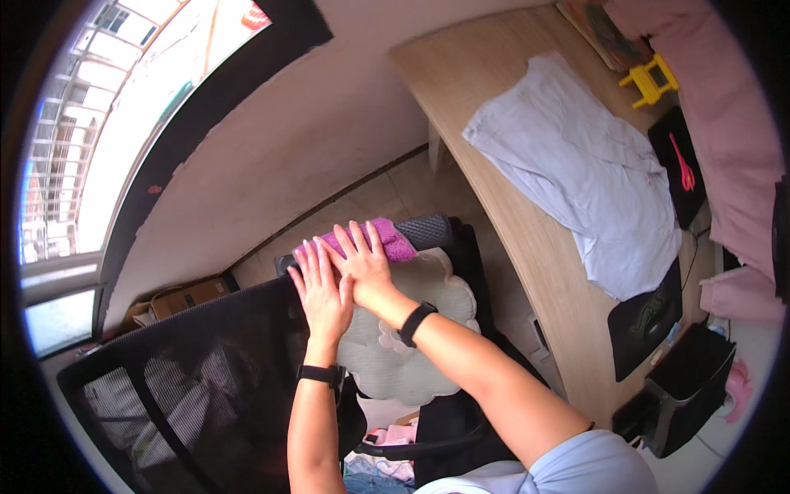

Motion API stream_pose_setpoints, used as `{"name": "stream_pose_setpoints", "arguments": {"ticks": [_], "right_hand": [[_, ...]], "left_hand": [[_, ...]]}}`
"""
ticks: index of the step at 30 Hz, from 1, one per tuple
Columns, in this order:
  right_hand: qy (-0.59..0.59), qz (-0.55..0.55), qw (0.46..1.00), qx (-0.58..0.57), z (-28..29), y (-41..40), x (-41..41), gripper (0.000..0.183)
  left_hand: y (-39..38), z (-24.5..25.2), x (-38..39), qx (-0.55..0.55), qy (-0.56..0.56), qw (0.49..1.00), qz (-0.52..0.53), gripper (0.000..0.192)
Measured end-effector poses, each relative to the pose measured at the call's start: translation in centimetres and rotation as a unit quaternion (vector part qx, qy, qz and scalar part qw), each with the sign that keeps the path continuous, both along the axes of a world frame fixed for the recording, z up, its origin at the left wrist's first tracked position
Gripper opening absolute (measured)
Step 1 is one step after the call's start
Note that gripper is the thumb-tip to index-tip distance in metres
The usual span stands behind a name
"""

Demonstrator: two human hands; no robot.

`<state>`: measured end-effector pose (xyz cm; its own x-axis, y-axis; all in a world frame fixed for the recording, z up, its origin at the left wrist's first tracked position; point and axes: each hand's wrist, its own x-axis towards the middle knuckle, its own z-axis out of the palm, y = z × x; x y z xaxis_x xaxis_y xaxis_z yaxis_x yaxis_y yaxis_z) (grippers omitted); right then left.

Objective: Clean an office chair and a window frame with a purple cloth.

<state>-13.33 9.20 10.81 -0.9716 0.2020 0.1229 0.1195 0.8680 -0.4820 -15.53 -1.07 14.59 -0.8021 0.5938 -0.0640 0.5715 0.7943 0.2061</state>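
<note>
My left hand [324, 296] and my right hand [363, 262] lie flat, side by side, on a purple fuzzy cloth [400, 241]. Their fingers are stretched out and point away from me; the right hand's fingers are spread. Beneath the cloth is a dark padded armrest [426, 230] of a black office chair, and its textured far end sticks out on the right. Part of the cloth is hidden under my fingers. A pale flower-shaped cushion [395, 364] covers the chair seat, just below my hands. Each wrist wears a black band.
The chair's black mesh backrest [203, 383] fills the lower left. A wooden desk [444, 80] on the right bears a light-coloured garment [574, 167], pink scissors [684, 167], a yellow toy chair [651, 81] and a black mouse pad [636, 346]. A barred window [123, 123] is at the upper left.
</note>
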Motion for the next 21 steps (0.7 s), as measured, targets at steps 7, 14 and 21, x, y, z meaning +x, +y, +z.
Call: {"name": "stream_pose_setpoints", "arguments": {"ticks": [7,14,21], "right_hand": [[0.064,-0.156,0.985,-0.026,-2.4,6.7,6.5,0.047],[0.24,-0.192,0.904,-0.298,-6.2,9.0,9.1,0.048],[0.22,-0.196,0.934,-0.201,-6.8,11.5,9.3,0.045]], "left_hand": [[10.3,-0.2,4.2,0.07,-0.048,0.987,-0.138,0.078],[13.8,0.9,5.2,0.084,-0.083,0.96,-0.256,0.067],[14.1,0.2,5.0,0.023,-0.023,0.955,-0.295,0.042]]}}
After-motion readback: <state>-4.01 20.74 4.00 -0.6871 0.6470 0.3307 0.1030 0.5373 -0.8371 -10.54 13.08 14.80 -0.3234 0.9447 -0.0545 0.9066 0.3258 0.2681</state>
